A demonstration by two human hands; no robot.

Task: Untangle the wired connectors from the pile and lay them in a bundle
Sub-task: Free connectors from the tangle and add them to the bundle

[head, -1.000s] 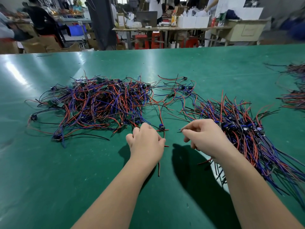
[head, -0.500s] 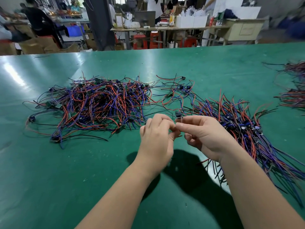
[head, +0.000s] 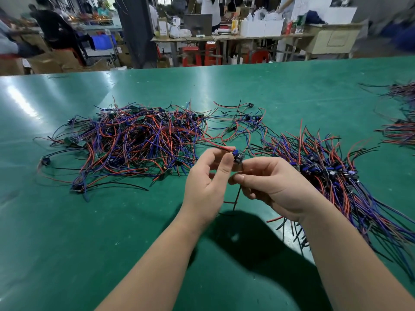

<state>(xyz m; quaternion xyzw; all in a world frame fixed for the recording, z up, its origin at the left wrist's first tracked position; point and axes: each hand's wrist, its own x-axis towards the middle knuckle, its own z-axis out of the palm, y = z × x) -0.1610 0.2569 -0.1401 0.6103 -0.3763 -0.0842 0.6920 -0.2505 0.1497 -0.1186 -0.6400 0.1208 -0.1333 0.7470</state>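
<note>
Closest to me, my left hand and right hand have come up off the table and met. Thumb and forefinger of each pinch one connector, which was down at the heap's edge a second ago. Its dark leads hang loose between my palms, while a red wire runs back toward the pile beyond. I judge it nearly free and due for the bundle just right. Benches stand far behind.

Factory assembly workshop: long green-matted workbench, tangled heap of red-blue-black wired connectors, cluttered wooden table upper centre.
</note>
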